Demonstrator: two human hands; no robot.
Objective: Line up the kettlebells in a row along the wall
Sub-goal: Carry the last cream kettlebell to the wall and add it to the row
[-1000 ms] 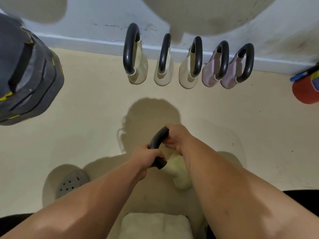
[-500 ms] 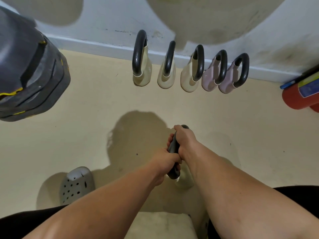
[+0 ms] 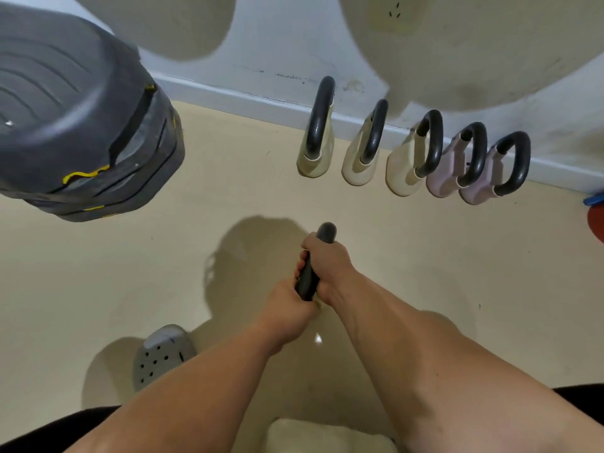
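Observation:
Both hands grip the black handle of one kettlebell in the middle of the floor. My left hand holds its near end and my right hand its far end. The hands and arms hide its body. Several kettlebells stand in a row at the wall's skirting: three cream ones on the left and two mauve ones on the right, all with black handles.
A stack of dark grey steps with yellow marks fills the upper left. A grey clog stands on the cream floor at lower left. A red object sits at the right edge. A pale cushion lies below my arms.
The held kettlebell has swung so its handle now points toward the wall, and its cream body has gone out of sight. The view has shifted left, with the row now further right.

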